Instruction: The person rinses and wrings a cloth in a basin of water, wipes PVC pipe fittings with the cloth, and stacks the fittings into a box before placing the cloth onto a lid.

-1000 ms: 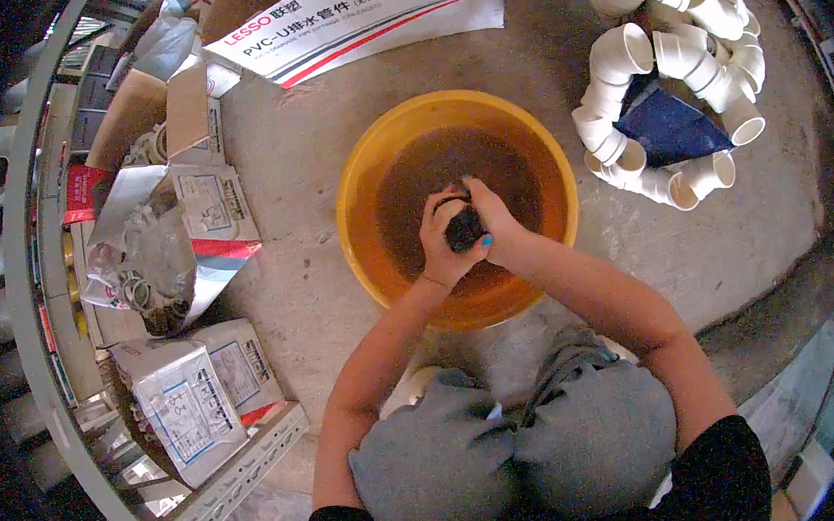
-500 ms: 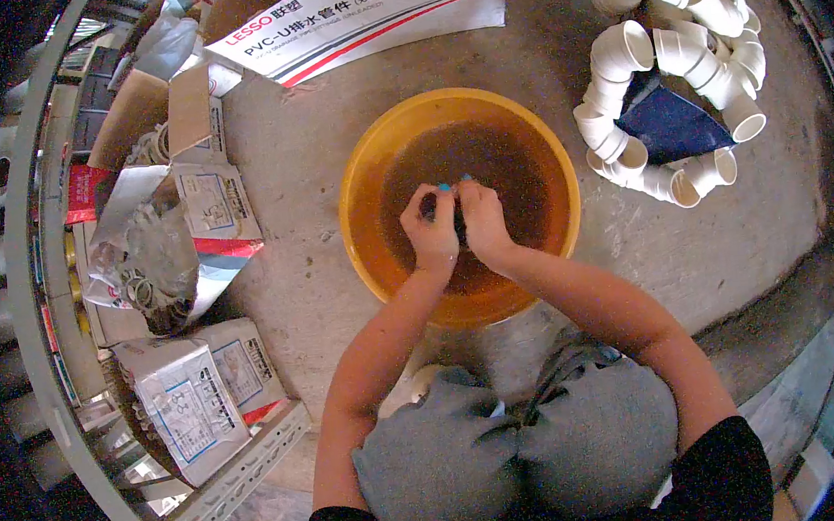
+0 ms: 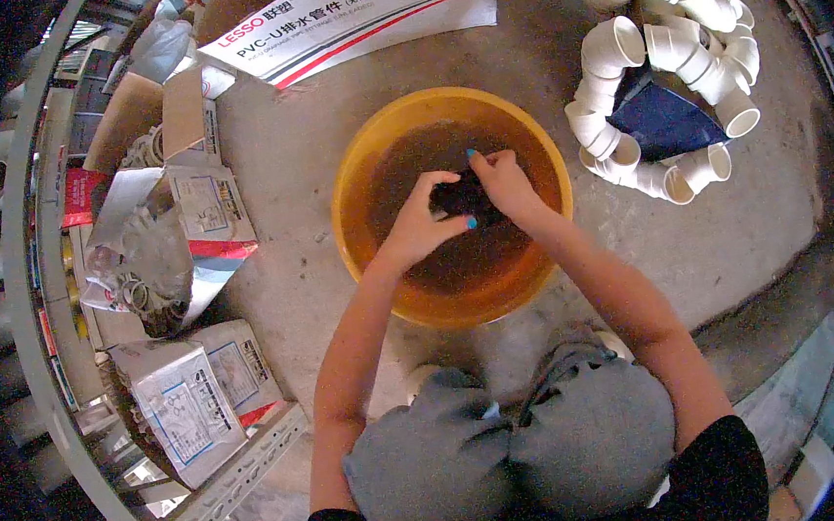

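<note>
A yellow plastic basin (image 3: 555, 240) stands on the floor in front of my knees, with murky brown water in it. Over the water, my left hand (image 3: 422, 223) grips the left side of a dark, soft-looking wad (image 3: 461, 196), thumb below and fingers above. On the other side my right hand (image 3: 507, 185) closes on the same wad, its fingers curled at the upper edge. The wad looks like black cloth, but its kind is too dark to make out. Both hands are inside the basin's rim.
White elbow pipe fittings (image 3: 607, 59) form a ring around a dark blue cloth-like piece (image 3: 665, 118) at right. Opened cardboard boxes (image 3: 207, 204) sit on a metal shelf (image 3: 247, 470) at left. A printed carton (image 3: 349, 21) lies beyond the basin.
My hands, which were close together over the basin, have moved apart. The dark wad now shows between them. My left hand has turned, with its thumb and fingers spread around the wad.
</note>
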A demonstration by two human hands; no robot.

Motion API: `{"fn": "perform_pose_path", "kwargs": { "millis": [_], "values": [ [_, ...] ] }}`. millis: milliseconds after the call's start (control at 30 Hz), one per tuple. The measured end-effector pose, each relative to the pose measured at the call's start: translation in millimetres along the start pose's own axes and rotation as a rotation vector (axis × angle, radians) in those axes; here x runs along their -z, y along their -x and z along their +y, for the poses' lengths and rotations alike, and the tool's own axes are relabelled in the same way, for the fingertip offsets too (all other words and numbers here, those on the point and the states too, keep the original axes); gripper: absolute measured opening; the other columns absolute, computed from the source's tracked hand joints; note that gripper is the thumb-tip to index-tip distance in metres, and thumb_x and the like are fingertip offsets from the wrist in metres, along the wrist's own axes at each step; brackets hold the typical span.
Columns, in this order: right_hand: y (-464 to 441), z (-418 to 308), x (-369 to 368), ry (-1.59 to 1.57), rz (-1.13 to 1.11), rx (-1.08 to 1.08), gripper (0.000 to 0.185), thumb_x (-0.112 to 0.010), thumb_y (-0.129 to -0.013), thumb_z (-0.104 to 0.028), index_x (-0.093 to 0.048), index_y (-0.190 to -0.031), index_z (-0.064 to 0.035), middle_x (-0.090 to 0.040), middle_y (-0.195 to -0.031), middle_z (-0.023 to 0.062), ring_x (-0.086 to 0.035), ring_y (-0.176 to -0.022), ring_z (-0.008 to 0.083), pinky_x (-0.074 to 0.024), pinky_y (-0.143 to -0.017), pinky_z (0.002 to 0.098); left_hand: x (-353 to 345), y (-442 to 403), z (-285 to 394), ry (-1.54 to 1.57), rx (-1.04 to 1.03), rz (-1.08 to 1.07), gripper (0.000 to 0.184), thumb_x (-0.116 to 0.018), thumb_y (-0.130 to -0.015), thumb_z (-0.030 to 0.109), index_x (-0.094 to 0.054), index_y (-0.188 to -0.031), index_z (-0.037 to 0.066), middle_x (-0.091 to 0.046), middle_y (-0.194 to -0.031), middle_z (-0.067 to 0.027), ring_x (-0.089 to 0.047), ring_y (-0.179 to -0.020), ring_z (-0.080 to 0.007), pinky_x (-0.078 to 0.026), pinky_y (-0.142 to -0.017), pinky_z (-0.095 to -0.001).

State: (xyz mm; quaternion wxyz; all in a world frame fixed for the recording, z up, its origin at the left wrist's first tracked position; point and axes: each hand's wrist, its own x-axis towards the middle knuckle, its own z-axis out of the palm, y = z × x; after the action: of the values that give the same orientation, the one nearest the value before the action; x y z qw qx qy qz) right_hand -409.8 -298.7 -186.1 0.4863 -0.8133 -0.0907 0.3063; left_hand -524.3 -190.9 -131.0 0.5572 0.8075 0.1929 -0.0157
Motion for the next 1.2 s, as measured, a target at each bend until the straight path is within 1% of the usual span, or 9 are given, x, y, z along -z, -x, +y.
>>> {"fn": "perform_pose_path", "kwargs": {
  "millis": [100,267,433,467,633,667,833,1000,1200],
  "values": [
    [-3.2,1.1,1.7,0.146,-0.305,0.125,0.045,-0.039,-0.087,-0.037,-0.052,-0.094,0.0058,-0.056,-0.089,0.0304,-0.054,-0.087,0.0437,-0.0432,-0.078,0.0475,-13.7,2.5,1.1,-0.335,-0.142,0.052,0.101,-0.079,-0.054,0.023,-0.018,-0.133,0.009,-0.032,-0.125,-0.0238,-0.035,-0.117,-0.0359,-0.030,-0.099,-0.0371],
    [19.1,-18.2,2.3,0.583,-0.510,0.547,0.028,-0.034,-0.087,-0.019,-0.055,-0.097,-0.0032,-0.058,-0.082,0.0259,-0.058,-0.080,0.0385,-0.0453,-0.073,0.0493,-12.4,-1.2,0.9,-0.273,-0.063,-0.099,0.112,-0.080,-0.051,0.026,-0.011,-0.137,0.009,-0.036,-0.125,-0.0238,-0.037,-0.117,-0.0368,-0.031,-0.099,-0.0363],
    [25.6,-23.3,-2.5,-0.062,-0.250,-0.087,0.049,-0.046,-0.084,-0.033,-0.038,-0.113,0.0048,-0.049,-0.110,0.0262,-0.051,-0.101,0.0361,-0.0419,-0.087,0.0416,-4.8,-12.0,-6.4,-0.325,0.178,-0.156,0.084,-0.077,-0.053,0.021,-0.036,-0.125,0.007,-0.046,-0.122,-0.0180,-0.048,-0.110,-0.0307,-0.038,-0.095,-0.0363],
    [18.7,-20.6,-0.3,-0.286,-0.202,-0.193,0.049,-0.047,-0.082,-0.036,-0.039,-0.116,-0.0012,-0.049,-0.111,0.0154,-0.049,-0.100,0.0247,-0.0370,-0.087,0.0327,-3.9,-12.8,-4.5,-0.379,0.287,-0.148,0.079,-0.076,-0.052,0.020,-0.040,-0.121,0.005,-0.046,-0.121,-0.0191,-0.049,-0.109,-0.0311,-0.038,-0.094,-0.0369],
    [37.0,-51.2,15.7,-0.515,-0.622,-0.380,0.053,-0.044,-0.085,-0.046,-0.035,-0.123,-0.0097,-0.047,-0.113,0.0133,-0.048,-0.102,0.0235,-0.0452,-0.075,0.0425,-13.8,-9.5,-19.3,-0.801,-0.145,0.282,0.049,-0.069,-0.059,0.008,-0.045,-0.100,-0.003,-0.051,-0.098,-0.0219,-0.050,-0.092,-0.0389,-0.043,-0.078,-0.0430],
    [43.6,-48.8,0.4,-0.463,-0.515,-0.273,0.064,-0.040,-0.084,-0.050,-0.034,-0.126,-0.0025,-0.045,-0.119,0.0230,-0.048,-0.106,0.0341,-0.0463,-0.081,0.0394,-19.9,-7.7,-18.7,-0.894,-0.222,0.321,0.047,-0.068,-0.060,0.006,-0.045,-0.100,-0.004,-0.050,-0.098,-0.0215,-0.049,-0.092,-0.0391,-0.043,-0.077,-0.0435],
    [40.7,-42.8,-2.8,0.072,-0.131,0.062,0.053,-0.041,-0.082,-0.052,-0.053,-0.108,-0.0068,-0.059,-0.093,0.0246,-0.056,-0.088,0.0418,-0.0484,-0.071,0.0458,-34.1,-4.3,0.4,-0.487,-0.179,0.395,0.051,-0.068,-0.065,0.012,-0.041,-0.105,-0.005,-0.046,-0.112,-0.0250,-0.046,-0.103,-0.0398,-0.042,-0.083,-0.0394],
    [47.9,-45.9,7.2,0.489,0.003,0.321,0.041,-0.047,-0.079,-0.041,-0.058,-0.067,-0.0035,-0.058,-0.064,0.0191,-0.058,-0.062,0.0346,-0.0473,-0.056,0.0435,-38.7,3.6,28.9,-0.400,0.139,0.232,0.052,-0.071,-0.065,0.018,-0.045,-0.104,-0.005,-0.058,-0.094,-0.0235,-0.057,-0.087,-0.0386,-0.046,-0.076,-0.0399],
    [44.9,-27.8,7.4,0.637,-0.067,0.754,0.034,-0.052,-0.072,-0.032,-0.055,-0.049,-0.0065,-0.055,-0.051,0.0126,-0.055,-0.048,0.0307,-0.0452,-0.047,0.0404,-48.6,19.3,-16.4,-0.002,-0.101,0.250,0.030,-0.073,-0.059,0.015,-0.055,-0.077,-0.001,-0.061,-0.069,-0.0131,-0.062,-0.069,-0.0258,-0.048,-0.062,-0.0331]
  ]
}}
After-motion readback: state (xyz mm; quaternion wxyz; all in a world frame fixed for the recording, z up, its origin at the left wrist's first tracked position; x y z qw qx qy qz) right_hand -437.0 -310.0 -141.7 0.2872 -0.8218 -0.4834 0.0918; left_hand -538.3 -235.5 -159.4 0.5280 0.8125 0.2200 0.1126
